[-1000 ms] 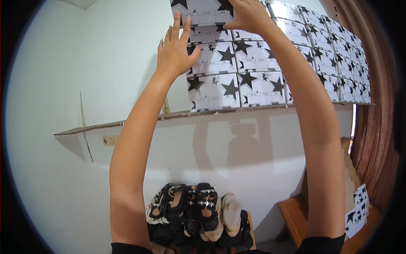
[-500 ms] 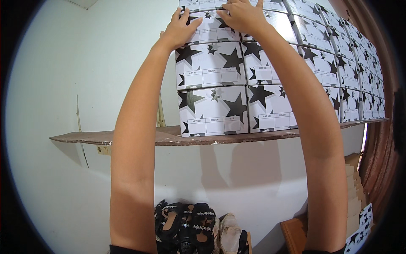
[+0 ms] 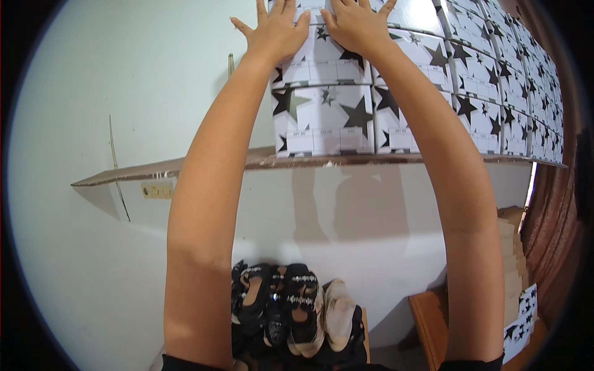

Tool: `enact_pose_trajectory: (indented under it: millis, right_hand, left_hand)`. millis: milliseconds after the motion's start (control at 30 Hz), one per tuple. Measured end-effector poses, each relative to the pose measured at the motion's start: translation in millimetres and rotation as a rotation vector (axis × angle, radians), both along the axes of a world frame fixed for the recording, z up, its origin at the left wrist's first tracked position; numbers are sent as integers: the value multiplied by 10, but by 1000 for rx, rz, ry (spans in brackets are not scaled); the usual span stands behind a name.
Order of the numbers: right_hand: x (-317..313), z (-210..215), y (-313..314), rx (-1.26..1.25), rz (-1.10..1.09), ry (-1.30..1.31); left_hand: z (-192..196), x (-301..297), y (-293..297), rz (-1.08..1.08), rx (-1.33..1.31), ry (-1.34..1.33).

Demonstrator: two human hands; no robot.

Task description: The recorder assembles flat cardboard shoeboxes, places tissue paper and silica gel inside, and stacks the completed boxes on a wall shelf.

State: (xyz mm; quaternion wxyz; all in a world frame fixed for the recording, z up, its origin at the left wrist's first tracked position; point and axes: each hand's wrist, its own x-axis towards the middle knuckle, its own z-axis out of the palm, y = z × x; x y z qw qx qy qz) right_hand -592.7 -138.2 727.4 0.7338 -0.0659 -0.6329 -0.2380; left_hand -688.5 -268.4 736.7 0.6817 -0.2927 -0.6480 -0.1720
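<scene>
White wall (image 3: 124,93) carries a wooden shelf (image 3: 185,168) stacked with star-printed boxes (image 3: 325,120). Both hands, left (image 3: 275,31) and right (image 3: 356,25), lie flat, fingers spread, side by side on the top box (image 3: 322,62). Sandals (image 3: 291,306) are piled below.

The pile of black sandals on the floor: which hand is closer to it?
Left, but barely. Both the left hand and right hand press flat on a starred box far above the sandals.
</scene>
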Motion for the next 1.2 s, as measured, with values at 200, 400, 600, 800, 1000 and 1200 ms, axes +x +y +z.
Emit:
enact_pose_trajectory:
  millis: [200,400,600,800,1000,1200]
  right_hand:
    - [66,-761,14,60,-83,18]
    - [730,-1874,-422,9,24,-145]
    - [1628,-3381,-837,-147,39,-299]
    - [2655,-4868,-1354,-445,26,-555]
    - [3633,-5942,-1633,-716,5,-708]
    - [4564,-6631,-1493,-952,-63,-690]
  left_hand:
    - [-865,408,-158,-69,-133,-54]
    - [-1925,887,-645,-292,-120,-169]
    - [-3280,1579,-1166,-355,-195,-173]
    - [-4685,2363,-1679,-403,-282,-418]
    - [-5719,3369,-1559,-571,-304,-683]
    - [-6445,4269,-1068,-702,-430,-863]
